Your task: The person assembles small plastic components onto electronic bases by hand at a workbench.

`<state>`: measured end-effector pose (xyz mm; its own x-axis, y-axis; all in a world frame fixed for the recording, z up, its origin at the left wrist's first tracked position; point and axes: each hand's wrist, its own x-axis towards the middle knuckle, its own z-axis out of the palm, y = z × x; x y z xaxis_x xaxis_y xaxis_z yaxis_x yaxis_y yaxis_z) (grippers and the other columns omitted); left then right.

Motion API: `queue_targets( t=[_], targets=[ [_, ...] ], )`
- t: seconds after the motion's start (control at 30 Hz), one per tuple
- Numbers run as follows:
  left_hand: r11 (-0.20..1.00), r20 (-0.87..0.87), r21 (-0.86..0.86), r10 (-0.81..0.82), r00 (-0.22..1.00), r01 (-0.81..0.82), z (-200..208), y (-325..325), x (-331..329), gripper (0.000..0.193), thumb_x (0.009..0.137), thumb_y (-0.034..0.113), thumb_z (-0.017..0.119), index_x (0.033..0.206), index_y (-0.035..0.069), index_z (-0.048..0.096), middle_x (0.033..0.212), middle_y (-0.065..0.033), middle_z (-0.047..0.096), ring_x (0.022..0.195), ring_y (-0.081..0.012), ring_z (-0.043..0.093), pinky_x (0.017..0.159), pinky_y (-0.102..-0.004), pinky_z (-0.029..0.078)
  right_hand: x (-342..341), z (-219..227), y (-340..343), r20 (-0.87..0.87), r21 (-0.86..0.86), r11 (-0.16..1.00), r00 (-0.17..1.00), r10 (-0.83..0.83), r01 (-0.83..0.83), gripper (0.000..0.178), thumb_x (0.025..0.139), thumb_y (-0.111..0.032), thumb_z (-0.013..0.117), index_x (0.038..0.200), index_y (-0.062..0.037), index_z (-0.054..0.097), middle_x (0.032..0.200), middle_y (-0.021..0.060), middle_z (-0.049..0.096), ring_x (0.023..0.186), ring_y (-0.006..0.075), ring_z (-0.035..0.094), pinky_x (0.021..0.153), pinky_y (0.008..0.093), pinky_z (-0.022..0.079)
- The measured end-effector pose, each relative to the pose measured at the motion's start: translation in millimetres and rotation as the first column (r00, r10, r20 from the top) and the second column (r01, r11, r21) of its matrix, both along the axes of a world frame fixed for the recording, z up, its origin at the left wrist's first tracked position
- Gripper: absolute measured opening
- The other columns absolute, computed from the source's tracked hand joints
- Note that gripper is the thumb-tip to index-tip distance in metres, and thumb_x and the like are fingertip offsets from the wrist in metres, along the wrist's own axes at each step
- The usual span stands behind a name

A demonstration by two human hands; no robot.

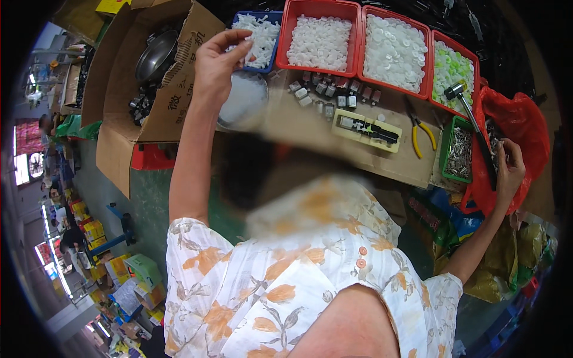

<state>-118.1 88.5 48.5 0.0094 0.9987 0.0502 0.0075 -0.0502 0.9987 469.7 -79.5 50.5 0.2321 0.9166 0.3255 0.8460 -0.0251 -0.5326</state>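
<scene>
My left hand [216, 62] is raised at the near left edge of a blue tray [276, 51] of small white plastic pieces. Its thumb and fingertips are drawn together, and whatever is between them is too small to make out. On the far right my right hand [511, 170] is at the mouth of a red plastic bag [520, 122] with dark metal parts inside. Its fingers curl inward, their tips partly hidden. Just left of them leans a hammer [484, 156] with a black grip. A cream fixture block [382, 143] carries a black part [377, 132] on the bench.
Red bins [360, 45] of white and green plastic pieces line the back. Several small motors [329, 89], yellow-handled pliers [416, 134] and a green tray [444, 156] of metal pins lie nearer. A round container [246, 98] and an open cardboard box [122, 149] stand left.
</scene>
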Motion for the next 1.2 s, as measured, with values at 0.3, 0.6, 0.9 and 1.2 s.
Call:
queue_targets(
  t=[0.3, 0.6, 0.9, 1.2],
  targets=[
    [0.917, 0.170, -0.026, -0.388, 0.906, 0.397, 5, -54, 72, 0.044, 0.084, -0.005, 0.075, 0.125, 0.004, 0.062, 0.099, 0.0006, 0.058, 0.072, -0.0047, 0.062, 0.062, -0.0178, 0.048, -213, 20, 46, -0.527, 0.010, 0.848, 0.718, 0.455, -0.530, 0.024, 0.090, 0.001, 0.064, 0.113, -0.0019, 0.065, 0.083, -0.0021, 0.058, 0.073, 0.0026, 0.055, 0.062, 0.0213, 0.046],
    [0.835, 0.275, 0.051, -0.540, 0.796, 0.549, -4, -66, 107, 0.050, 0.081, -0.006, 0.079, 0.123, 0.006, 0.055, 0.104, -0.0013, 0.056, 0.080, -0.0030, 0.062, 0.062, -0.0160, 0.049, -275, 10, 56, -0.654, 0.008, 0.745, 0.560, 0.509, -0.667, 0.014, 0.093, -0.010, 0.068, 0.102, 0.0000, 0.067, 0.086, 0.0038, 0.064, 0.072, 0.0069, 0.055, 0.061, 0.0241, 0.045],
    [0.879, 0.192, -0.256, -0.361, 0.912, 0.402, -8, -97, 105, 0.016, 0.094, 0.012, 0.072, 0.105, 0.001, 0.068, 0.084, -0.0039, 0.070, 0.066, -0.0090, 0.067, 0.054, -0.0196, 0.047, -274, 1, 55, -0.461, 0.057, 0.816, 0.710, 0.533, -0.576, 0.012, 0.089, -0.003, 0.069, 0.098, 0.0015, 0.065, 0.082, 0.0050, 0.062, 0.067, 0.0101, 0.055, 0.061, 0.0255, 0.044],
    [0.947, -0.686, 0.320, 0.205, 0.698, 0.036, -17, -92, 10, 0.012, 0.090, 0.007, 0.072, 0.096, -0.003, 0.072, 0.083, -0.0050, 0.072, 0.067, -0.0135, 0.066, 0.058, -0.0276, 0.050, -258, -14, 53, -0.444, 0.079, 0.876, 0.770, 0.458, -0.475, 0.015, 0.087, -0.003, 0.070, 0.101, 0.0010, 0.068, 0.092, 0.0076, 0.069, 0.079, 0.0153, 0.063, 0.069, 0.0286, 0.047]
  ],
)
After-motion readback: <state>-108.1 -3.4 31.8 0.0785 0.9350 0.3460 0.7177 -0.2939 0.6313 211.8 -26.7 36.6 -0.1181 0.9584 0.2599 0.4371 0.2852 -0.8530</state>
